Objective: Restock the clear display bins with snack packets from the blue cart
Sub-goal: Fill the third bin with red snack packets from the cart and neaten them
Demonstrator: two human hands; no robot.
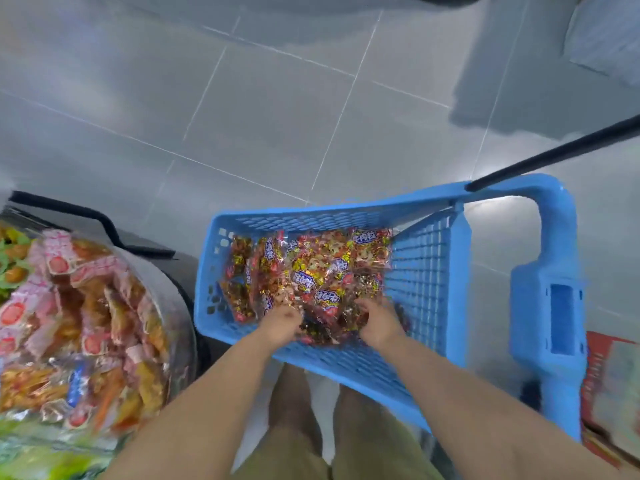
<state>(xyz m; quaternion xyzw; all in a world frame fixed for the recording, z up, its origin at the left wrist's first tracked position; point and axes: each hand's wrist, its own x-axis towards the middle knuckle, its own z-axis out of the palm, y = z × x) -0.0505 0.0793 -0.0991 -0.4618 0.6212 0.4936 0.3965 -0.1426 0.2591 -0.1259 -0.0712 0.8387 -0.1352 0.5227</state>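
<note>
The blue cart [426,271] stands on the floor in front of me, its perforated basket holding a heap of red-and-yellow snack packets [308,268]. Both my hands reach down into the near end of that heap. My left hand [282,322] has its fingers curled into the packets. My right hand [377,320] is closed around more packets on the right side of the heap. At the left, a clear display bin [173,306] with a curved wall is filled with pink and orange snack packets [79,317].
Grey tiled floor stretches beyond the cart. The cart's black handle bar [554,154] angles up to the right. A dark shelf base [145,244] sits behind the bin. A red carton [609,393] lies at the right edge. My legs stand below the basket.
</note>
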